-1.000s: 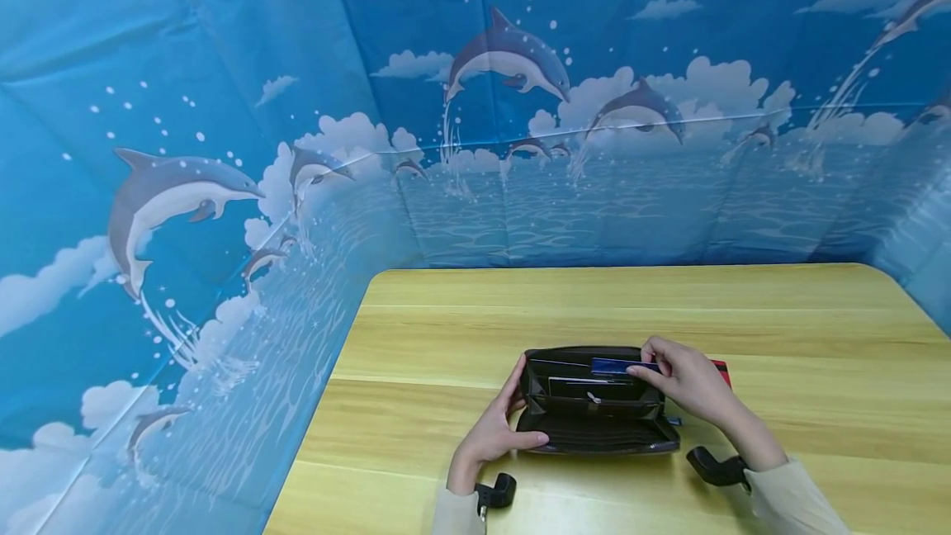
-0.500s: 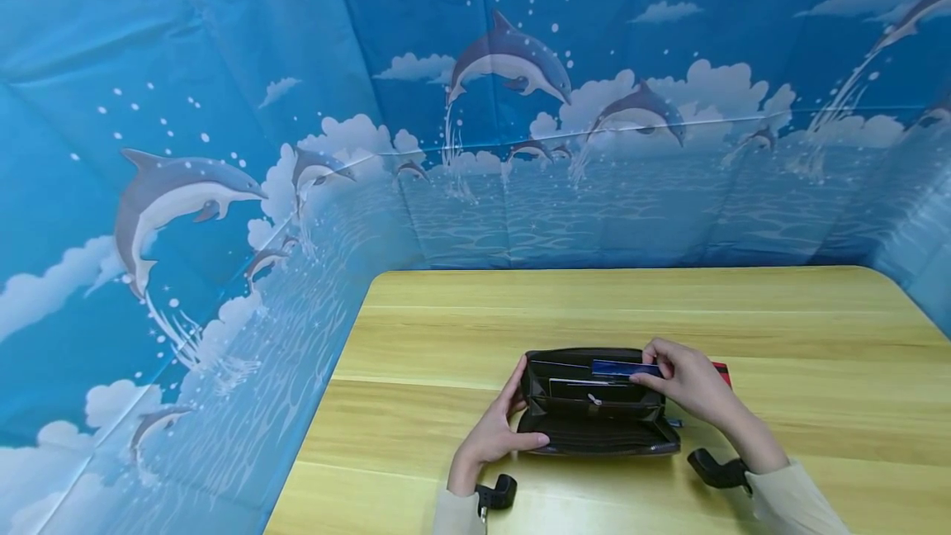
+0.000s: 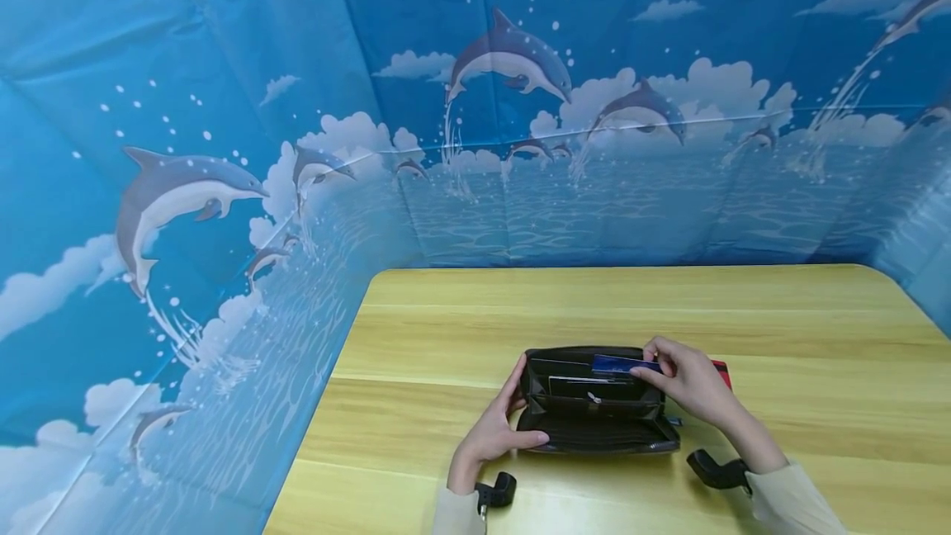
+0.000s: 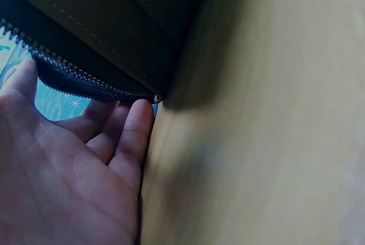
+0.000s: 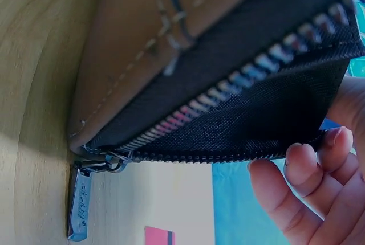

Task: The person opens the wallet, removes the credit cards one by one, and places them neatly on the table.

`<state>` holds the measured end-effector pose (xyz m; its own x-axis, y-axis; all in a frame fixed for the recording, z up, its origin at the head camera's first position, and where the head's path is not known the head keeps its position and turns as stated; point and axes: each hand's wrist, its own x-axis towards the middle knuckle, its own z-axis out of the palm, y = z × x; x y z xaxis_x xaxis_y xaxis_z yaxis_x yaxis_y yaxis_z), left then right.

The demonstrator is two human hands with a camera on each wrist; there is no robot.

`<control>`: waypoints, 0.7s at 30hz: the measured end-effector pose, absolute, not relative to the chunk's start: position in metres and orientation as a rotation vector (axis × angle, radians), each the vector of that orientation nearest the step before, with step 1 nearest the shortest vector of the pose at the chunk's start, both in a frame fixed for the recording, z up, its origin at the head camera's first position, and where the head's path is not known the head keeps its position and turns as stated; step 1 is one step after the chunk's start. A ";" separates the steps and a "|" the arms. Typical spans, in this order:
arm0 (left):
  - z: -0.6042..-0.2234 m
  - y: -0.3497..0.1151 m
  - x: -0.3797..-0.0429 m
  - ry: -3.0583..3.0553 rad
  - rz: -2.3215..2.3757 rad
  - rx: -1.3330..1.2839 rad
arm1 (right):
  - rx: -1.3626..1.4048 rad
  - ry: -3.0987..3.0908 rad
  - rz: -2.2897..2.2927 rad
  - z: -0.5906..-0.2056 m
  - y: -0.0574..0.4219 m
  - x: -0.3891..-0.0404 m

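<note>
A long dark zip wallet (image 3: 631, 438) stands wide open on the table, its pockets facing up. My left hand (image 3: 494, 436) holds its left end, thumb on the near flap and fingers at the back half; in the left wrist view the fingertips (image 4: 140, 117) touch the zip edge. Between thumb and fingers, my right hand (image 3: 691, 382) pinches a blue card (image 3: 612, 364) at the wallet's back pocket. The card's lower part is hidden in the pocket. A pale-edged card or paper (image 3: 583, 381) sits in the middle pocket, behind a small inner zip pull (image 3: 593, 397).
A red item with a dark stripe (image 3: 722, 371) lies on the wooden table (image 3: 446, 329), partly behind my right hand. The wallet's metal zip pull (image 5: 80, 202) hangs at its right end. A blue dolphin-print sheet (image 3: 475, 188) surrounds the table's back and left.
The blue card tilts slightly in my right hand's pinch, with a little more of its face showing now than half a second ago. My left hand and the wallet stay in place.
</note>
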<state>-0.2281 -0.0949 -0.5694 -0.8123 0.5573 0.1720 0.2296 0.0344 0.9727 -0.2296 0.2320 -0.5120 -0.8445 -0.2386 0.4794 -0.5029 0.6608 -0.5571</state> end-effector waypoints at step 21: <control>-0.572 -0.095 -0.229 2.055 1.860 0.825 | 0.495 -2.515 1.117 -0.513 0.236 -0.228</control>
